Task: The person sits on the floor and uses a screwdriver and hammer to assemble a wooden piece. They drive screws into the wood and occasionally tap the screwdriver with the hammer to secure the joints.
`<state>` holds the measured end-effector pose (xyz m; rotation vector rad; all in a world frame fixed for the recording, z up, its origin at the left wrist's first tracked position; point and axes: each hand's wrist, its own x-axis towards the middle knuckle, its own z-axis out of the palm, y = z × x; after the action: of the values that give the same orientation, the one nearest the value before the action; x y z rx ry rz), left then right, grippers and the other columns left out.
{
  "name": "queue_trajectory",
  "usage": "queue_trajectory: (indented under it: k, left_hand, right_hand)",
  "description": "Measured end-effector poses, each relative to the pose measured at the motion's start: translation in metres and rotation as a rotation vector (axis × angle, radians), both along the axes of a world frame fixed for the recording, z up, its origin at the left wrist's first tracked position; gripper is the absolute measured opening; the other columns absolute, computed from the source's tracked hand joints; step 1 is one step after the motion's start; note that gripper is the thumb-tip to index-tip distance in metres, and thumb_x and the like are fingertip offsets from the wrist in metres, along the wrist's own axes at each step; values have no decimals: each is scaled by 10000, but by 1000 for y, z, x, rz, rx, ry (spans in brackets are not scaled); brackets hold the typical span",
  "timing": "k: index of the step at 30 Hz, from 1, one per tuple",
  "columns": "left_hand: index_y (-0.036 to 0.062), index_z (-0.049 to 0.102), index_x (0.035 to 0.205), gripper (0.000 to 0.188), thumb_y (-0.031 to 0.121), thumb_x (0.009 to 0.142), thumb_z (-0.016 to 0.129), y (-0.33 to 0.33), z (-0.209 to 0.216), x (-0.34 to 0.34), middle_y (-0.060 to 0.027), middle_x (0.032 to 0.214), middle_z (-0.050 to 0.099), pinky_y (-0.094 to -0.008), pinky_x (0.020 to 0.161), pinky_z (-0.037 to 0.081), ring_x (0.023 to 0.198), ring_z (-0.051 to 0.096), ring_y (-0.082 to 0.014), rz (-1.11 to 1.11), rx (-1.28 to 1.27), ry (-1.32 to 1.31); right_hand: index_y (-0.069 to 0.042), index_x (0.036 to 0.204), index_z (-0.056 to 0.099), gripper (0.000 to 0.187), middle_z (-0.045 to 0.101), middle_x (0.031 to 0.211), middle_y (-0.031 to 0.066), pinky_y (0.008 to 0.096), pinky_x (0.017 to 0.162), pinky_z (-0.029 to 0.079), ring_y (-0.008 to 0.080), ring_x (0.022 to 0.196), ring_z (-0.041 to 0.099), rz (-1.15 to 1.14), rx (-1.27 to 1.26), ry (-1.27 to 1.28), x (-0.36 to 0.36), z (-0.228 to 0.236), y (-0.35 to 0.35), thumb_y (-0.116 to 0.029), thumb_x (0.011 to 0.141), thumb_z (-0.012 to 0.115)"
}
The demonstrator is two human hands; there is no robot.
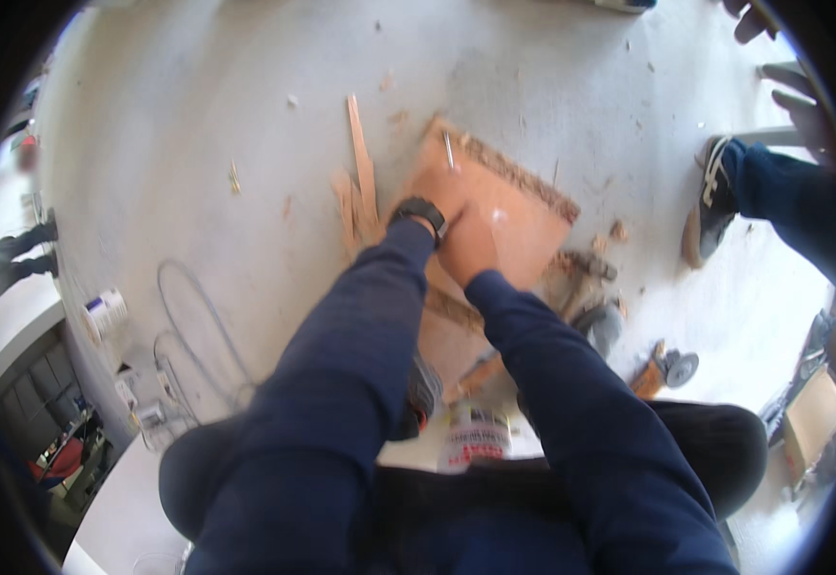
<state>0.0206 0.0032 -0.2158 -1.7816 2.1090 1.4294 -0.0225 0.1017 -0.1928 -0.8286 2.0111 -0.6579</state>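
Note:
A square piece of chipboard [533, 216] with a smooth orange-brown face and a rough crumbly edge lies on the floor in front of me. A thin shiny metal pin [449, 149], like a nail or screw, stands up near its far left edge. My left hand [439, 190], below a dark wristwatch [418, 213], rests over the board's left part. Beside it, nearer to me, my right hand [469, 247] is on or just over the board. The fingers of both hands are smeared and blend with the board, so whether they hold anything is unclear.
Wood strips [361, 163] lie left of the board. A tub [476, 436] stands between my legs. To the right are a grey cutting disc [679, 368] and a person's shoe [710, 206]. A cable [197, 287] and a white bucket [104, 316] are at left.

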Motion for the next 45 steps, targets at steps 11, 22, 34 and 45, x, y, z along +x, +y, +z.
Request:
queue_trajectory:
  k: [11, 22, 34, 45]
  left_hand:
    - [15, 697, 1106, 454, 376, 1036, 431, 8, 22, 2, -275, 1134, 693, -531, 973, 492, 1091, 646, -462, -68, -11, -140]
    - [43, 702, 1148, 396, 359, 996, 518, -5, 24, 4, -245, 1181, 688, -482, 989, 483, 1146, 633, -424, 1, 139, -180]
    - [5, 673, 1060, 350, 305, 1009, 500, 4, 10, -1, -252, 1074, 699, -484, 912, 494, 1041, 652, -426, 67, -33, -77]
    - [8, 681, 1040, 360, 331, 1007, 523, -5, 6, -1, -252, 1064, 700, -507, 897, 500, 1046, 644, -443, 114, -65, -18]
  right_hand:
    - [-63, 1476, 450, 695, 625, 1204, 285, 506, 903, 499, 457, 1071, 632, 36, -104, 49, 4, -10, 9, -169, 856, 747]
    - [-10, 1198, 564, 414, 699, 1031, 263, 523, 840, 522, 455, 998, 671, 8, 84, 7, -8, 2, -4, -227, 887, 729]
    - [-48, 1179, 563, 409, 715, 954, 233, 505, 775, 537, 432, 935, 688, 5, 61, 218, 1, -14, -1, -300, 898, 722]
    - [-28, 1089, 621, 272, 716, 975, 249, 516, 795, 532, 445, 959, 684, -69, -70, 126, -5, 0, -14, -261, 950, 633]
